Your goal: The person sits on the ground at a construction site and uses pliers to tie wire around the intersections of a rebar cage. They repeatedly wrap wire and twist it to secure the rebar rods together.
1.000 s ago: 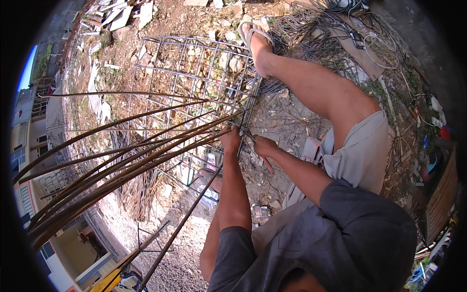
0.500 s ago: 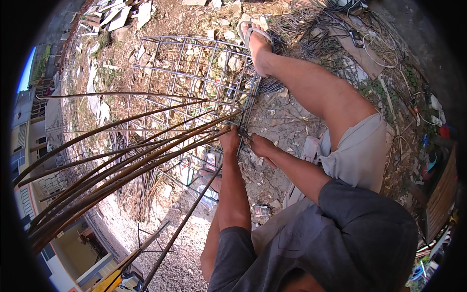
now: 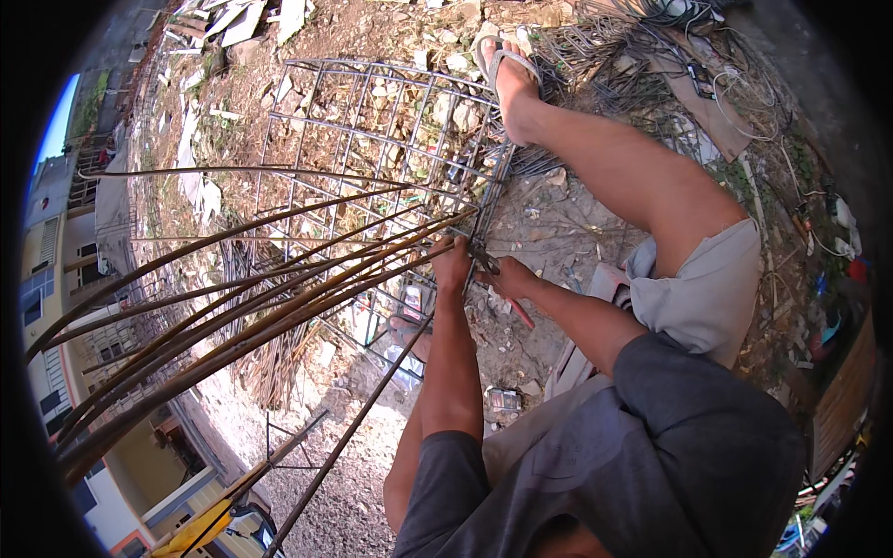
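Note:
My right hand (image 3: 511,278) is closed round a pair of pincers (image 3: 484,259), and one red handle (image 3: 522,315) sticks out below the fingers. The dark jaws meet the near side of a steel rebar cage (image 3: 490,191). Just left of them, my left hand (image 3: 450,262) is closed at the same joint, by the ends of several long brown rebars (image 3: 270,318). Whether it grips a bar or a tie wire is hidden by the fingers.
The long rebars fan out to the left. A single dark bar (image 3: 358,432) slants down past my left forearm. My sandalled foot (image 3: 510,74) is by the cage's far corner. Rubble and white scraps (image 3: 244,23) lie beyond; cables (image 3: 672,11) are heaped at far right.
The pincers have turned in my right hand, so the red handle now shows below it. My left hand stays at the joint. The whole view has shifted slightly.

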`<state>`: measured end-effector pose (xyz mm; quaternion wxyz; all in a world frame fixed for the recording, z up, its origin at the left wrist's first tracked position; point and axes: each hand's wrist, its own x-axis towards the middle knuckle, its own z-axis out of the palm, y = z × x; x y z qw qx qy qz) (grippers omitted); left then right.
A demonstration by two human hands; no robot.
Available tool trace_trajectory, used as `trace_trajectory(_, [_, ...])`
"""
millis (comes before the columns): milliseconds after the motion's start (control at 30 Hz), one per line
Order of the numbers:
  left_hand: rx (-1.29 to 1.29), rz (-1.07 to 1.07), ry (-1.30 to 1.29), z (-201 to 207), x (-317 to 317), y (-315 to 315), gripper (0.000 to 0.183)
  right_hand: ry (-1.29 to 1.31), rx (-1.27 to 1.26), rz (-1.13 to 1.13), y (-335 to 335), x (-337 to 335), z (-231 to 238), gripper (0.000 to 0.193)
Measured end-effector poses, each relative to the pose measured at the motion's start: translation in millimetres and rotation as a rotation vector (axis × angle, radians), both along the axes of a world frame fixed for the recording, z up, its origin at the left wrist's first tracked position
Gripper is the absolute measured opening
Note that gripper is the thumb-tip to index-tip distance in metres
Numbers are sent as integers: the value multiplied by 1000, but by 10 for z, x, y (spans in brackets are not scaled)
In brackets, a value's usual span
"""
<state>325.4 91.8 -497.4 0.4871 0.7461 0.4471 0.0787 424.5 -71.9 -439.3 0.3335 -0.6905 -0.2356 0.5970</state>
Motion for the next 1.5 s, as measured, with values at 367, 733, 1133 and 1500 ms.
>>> trace_trajectory(367, [-119, 106, -60, 372, 384, -280, 33, 624, -75, -230, -182, -70, -415, 70])
trace_trajectory(733, [-255, 201, -90, 409, 353, -256, 29, -441, -155, 41, -387, -18, -79, 41])
trace_trajectory(1133, [-155, 6, -47, 305, 264, -183, 19, 828, -21, -450, -453, -204, -46, 31])
trace_trajectory(1500, [-249, 136, -125, 429, 323, -235, 28, 441, 96, -715, -66, -975, -170, 17])
